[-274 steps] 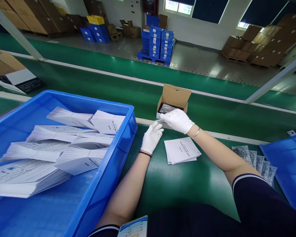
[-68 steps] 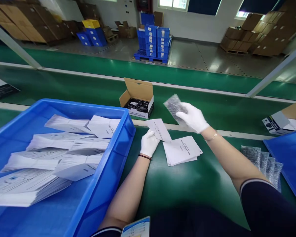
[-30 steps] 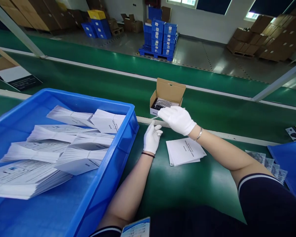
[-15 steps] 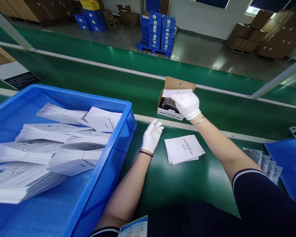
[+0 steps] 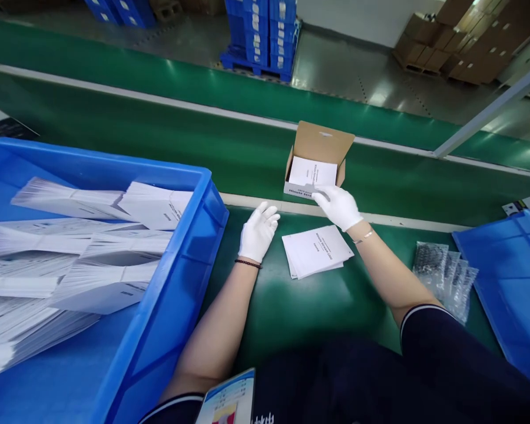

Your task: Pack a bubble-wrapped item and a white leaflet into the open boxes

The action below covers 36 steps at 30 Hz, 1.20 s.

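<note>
A small cardboard box (image 5: 324,138) stands with its lid raised at the back of the green bench. Inside it lies a white booklet (image 5: 312,171), printed side up. My right hand (image 5: 338,207), in a white glove, is at the box's front right corner, fingers stretched out and holding nothing I can see. Part of the box's front print is covered by that hand. My gloved left hand (image 5: 259,232) rests open on the bench, palm partly up and fingers loosely bent, with nothing in it. Between my forearms sits a small stack of white booklets (image 5: 318,251).
At left a large blue bin (image 5: 168,282) holds several banded bundles of booklets (image 5: 115,282). Clear bubble-wrap pouches (image 5: 444,274) lie at right beside another blue bin (image 5: 507,282). Beyond the bench's back ledge stand stacked blue crates (image 5: 262,35) and cartons (image 5: 450,41).
The booklet my right hand held above the box now lies inside it, released. That hand has dropped to the box's front. My left hand stays open; the view has tilted down and shifted right.
</note>
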Each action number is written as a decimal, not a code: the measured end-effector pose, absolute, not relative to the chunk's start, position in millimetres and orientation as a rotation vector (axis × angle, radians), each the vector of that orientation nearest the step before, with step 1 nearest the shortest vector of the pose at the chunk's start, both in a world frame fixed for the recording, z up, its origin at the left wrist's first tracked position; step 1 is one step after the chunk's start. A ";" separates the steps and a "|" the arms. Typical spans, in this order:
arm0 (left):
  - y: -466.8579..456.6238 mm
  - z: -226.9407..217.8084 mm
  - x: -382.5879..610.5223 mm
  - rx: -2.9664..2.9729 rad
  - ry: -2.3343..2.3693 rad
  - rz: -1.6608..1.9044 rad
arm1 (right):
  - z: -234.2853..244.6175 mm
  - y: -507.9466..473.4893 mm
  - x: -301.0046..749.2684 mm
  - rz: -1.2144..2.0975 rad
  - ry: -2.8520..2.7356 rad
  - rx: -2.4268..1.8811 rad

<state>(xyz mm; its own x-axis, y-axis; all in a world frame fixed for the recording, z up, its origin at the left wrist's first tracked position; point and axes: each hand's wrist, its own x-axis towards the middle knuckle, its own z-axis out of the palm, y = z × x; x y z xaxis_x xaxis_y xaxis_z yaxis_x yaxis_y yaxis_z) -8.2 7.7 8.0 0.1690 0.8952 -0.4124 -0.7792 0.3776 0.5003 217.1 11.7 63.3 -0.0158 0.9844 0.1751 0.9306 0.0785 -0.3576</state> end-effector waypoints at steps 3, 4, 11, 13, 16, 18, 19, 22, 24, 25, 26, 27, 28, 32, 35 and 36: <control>7.5 4.5 -7.3 0.237 0.717 1.198 | 58.7 -42.6 229.9 0.327 -1.934 -2.206; 7.1 3.5 -7.1 0.255 0.719 1.193 | 55.0 -58.3 237.2 0.438 -1.894 -2.287; 3.6 -4.5 -5.7 0.475 0.717 1.188 | 39.3 -108.3 294.6 0.952 -1.157 -2.019; 1.9 -7.5 -4.2 0.599 0.717 1.193 | 44.1 -107.4 291.5 0.882 -1.138 -1.962; -3.4 -10.0 -2.2 0.842 0.686 1.136 | 52.3 -103.1 261.1 0.688 -1.199 -1.988; -7.9 -9.7 -2.4 1.053 0.713 1.046 | 55.5 -100.9 233.1 0.638 -1.200 -1.995; -9.5 -9.3 -2.9 1.163 0.762 1.003 | 56.4 -99.8 221.2 0.639 -1.204 -1.991; -9.1 -7.5 -4.5 1.306 0.961 1.003 | 59.0 -99.3 211.5 0.596 -1.361 -1.948; -5.5 -5.7 -4.5 1.141 0.954 1.159 | 62.7 -106.7 232.5 0.474 -1.454 -1.984; -3.7 -4.4 -4.3 1.008 0.906 1.239 | 64.9 -114.1 250.4 0.376 -1.454 -2.050; -2.2 -2.9 -4.2 0.871 0.852 1.297 | 66.9 -123.8 271.5 0.259 -1.422 -2.147; -1.1 -1.4 -4.1 0.745 0.808 1.331 | 68.3 -135.5 294.6 0.123 -1.363 -2.267; -0.4 0.1 -4.0 0.648 0.784 1.349 | 68.6 -148.3 318.0 -0.021 -1.281 -2.399; 0.3 2.8 -3.7 0.559 0.819 1.347 | 58.9 -196.2 387.3 -0.320 -0.959 -2.877; 0.0 2.5 -3.4 0.605 0.850 1.327 | 48.3 -211.4 398.6 -0.356 -1.001 -2.951; 0.0 2.3 -3.5 0.603 0.868 1.325 | 46.3 -211.5 396.7 -0.367 -1.025 -2.936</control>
